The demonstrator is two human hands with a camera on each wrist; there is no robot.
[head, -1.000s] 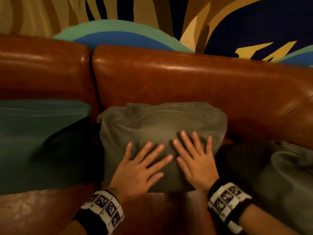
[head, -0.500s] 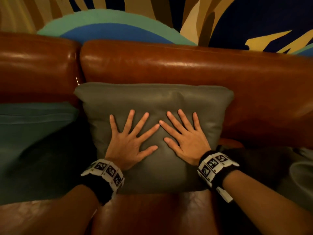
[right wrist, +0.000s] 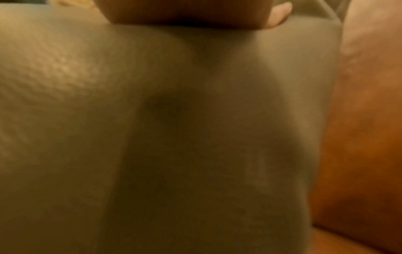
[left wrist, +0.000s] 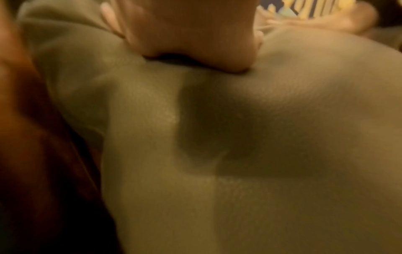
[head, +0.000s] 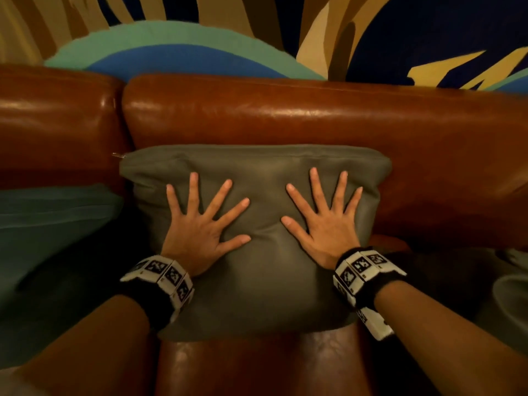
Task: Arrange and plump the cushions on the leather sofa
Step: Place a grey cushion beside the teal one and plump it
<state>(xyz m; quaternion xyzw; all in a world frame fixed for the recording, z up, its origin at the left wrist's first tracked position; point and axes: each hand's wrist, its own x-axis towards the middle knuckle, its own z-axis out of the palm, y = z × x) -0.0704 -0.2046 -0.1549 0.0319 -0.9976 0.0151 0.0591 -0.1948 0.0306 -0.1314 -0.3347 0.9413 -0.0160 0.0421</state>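
An olive-grey cushion [head: 257, 281] leans upright against the brown leather sofa back [head: 285, 115]. My left hand [head: 200, 221] lies flat on its left half with fingers spread. My right hand [head: 325, 221] lies flat on its right half, fingers spread too. Both palms press into the fabric and a ridge bulges between them. The left wrist view shows the heel of my left hand [left wrist: 187, 34] sunk into the cushion [left wrist: 239, 154]. In the right wrist view the cushion [right wrist: 174, 137] fills the frame under my right hand [right wrist: 187, 12].
A teal cushion [head: 57, 224] leans against the sofa back on the left. Another grey cushion [head: 508, 304] lies at the right edge. The leather seat [head: 257, 367] shows in front. A painted wall [head: 200, 47] rises behind the sofa.
The crumpled cushion has been stood up and flattened against the sofa back. My hands have slid apart from its middle toward its two halves.
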